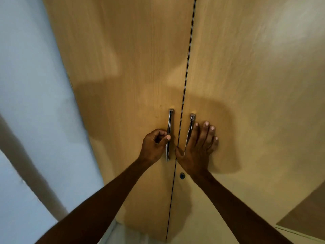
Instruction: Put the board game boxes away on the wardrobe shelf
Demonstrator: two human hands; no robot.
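A light wooden wardrobe with two doors fills the view, both doors shut. My left hand (155,145) is curled around the chrome handle (169,134) of the left door (123,67). My right hand (200,145) lies flat with fingers spread on the right door (255,85), beside its chrome handle (190,127), the thumb near the door gap. No board game boxes and no shelf are in view.
A small dark keyhole (182,175) sits on the right door below the handles. A pale blue wall (31,85) stands to the left. A wooden surface corner (309,215) juts in at the lower right.
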